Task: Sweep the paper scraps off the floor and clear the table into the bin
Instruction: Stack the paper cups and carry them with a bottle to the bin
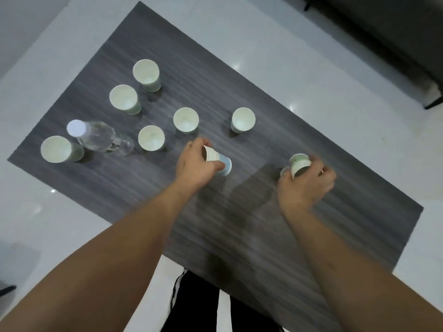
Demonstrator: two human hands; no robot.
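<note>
On the dark grey table [239, 224] stand several empty paper cups, among them one at the back [146, 74], one at the far left [57, 149] and one at the right [242, 120]. A clear plastic bottle [98, 137] with a white cap stands among them at the left. My left hand [194, 164] grips a stack of nested paper cups [217, 160] tilted on its side just above the table. My right hand [304, 185] holds another paper cup [298, 165], also tilted. The frame is blurred by motion.
White glossy floor [311, 80] surrounds the table. A dark sofa [383, 32] runs along the upper right. My legs in dark trousers [199, 305] show below the table's near edge. No bin or paper scraps are in view.
</note>
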